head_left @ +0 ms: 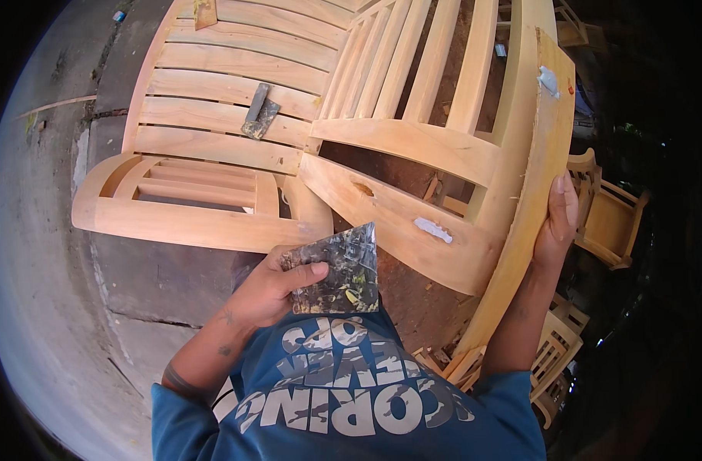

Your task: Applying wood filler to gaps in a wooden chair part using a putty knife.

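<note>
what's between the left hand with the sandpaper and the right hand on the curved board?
In the head view, between the left hand holding sandpaper and the right hand gripping the curved board: the chair's lower wooden rail with a white filler patch.

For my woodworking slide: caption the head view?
Left hand holds worn sandpaper; right hand grips unfinished wooden bench.

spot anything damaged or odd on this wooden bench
Yes: pale filler-like patches mark the bare wood, one on the lower rail and one on the curved edge board that the right hand grips. A dark notch also breaks the rail.
</note>
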Motion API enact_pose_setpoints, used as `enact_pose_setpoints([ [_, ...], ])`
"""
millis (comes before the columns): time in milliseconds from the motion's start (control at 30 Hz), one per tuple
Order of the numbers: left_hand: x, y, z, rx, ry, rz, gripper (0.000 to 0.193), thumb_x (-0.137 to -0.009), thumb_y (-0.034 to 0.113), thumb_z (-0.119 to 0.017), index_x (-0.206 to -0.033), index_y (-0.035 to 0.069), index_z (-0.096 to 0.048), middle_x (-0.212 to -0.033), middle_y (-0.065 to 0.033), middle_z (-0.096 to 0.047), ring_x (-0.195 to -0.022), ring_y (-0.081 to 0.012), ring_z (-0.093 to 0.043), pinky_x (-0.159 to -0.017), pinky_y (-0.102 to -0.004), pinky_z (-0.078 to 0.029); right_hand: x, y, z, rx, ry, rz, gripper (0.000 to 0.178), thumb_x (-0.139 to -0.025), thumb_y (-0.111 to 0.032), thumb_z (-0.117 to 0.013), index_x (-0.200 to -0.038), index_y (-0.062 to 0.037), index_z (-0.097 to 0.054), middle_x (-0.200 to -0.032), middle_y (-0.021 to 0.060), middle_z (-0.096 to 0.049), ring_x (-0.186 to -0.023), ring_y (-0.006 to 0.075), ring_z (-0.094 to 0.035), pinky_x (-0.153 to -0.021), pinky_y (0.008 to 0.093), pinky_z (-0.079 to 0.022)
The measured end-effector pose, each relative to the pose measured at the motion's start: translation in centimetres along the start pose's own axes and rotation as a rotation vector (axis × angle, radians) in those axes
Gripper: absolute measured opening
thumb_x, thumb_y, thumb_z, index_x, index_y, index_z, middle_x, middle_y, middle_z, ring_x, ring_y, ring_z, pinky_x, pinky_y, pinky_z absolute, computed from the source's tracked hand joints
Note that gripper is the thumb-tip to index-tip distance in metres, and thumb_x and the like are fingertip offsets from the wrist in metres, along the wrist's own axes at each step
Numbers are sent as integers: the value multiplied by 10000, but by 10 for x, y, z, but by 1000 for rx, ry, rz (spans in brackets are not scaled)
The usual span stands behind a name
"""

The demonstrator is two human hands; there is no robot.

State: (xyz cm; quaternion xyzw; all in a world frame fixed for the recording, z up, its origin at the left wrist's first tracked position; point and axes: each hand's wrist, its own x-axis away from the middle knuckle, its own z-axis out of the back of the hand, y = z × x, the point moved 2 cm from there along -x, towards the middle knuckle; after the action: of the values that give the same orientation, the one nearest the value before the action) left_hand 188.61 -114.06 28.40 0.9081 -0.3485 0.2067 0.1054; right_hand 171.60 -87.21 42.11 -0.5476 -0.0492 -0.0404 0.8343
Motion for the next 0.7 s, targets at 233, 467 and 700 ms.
enact_pose_setpoints([
  [233, -16, 9, -4, -183, -34, 23, 351, -905, 45, -636, -1235, -63, -583, -1089, -99, -679, -963, -133, -638, -884, -275, -505, 1, 1, 0, -35, -22, 1, 389, -1040, -245, -396, -1269, 53, -494, -1067, 66, -621, -891, 82, -579, -777, 217, -456],
  [467, -23, 14, -28, -375, 45, 9, 396, -943, -9, -536, -1336, -48, -508, -1168, -102, -642, -1059, -133, -582, -945, -249, -440, 0, 6, 2, 8, 125, 39, 451, -1047, -288, -378, -1340, 50, -436, -649, 9, -516, -407, 33, -425, -352, 158, -321],
  [700, -27, 5, -60, -695, 83, -76, 390, -931, -47, -484, -1320, -36, -506, -1038, -138, -643, -931, -133, -582, -852, -240, -447, 2, 6, -1, -59, 142, 35, 455, -1048, -295, -377, -1341, 50, -425, -626, 18, -517, -392, 35, -451, -343, 151, -362],
])
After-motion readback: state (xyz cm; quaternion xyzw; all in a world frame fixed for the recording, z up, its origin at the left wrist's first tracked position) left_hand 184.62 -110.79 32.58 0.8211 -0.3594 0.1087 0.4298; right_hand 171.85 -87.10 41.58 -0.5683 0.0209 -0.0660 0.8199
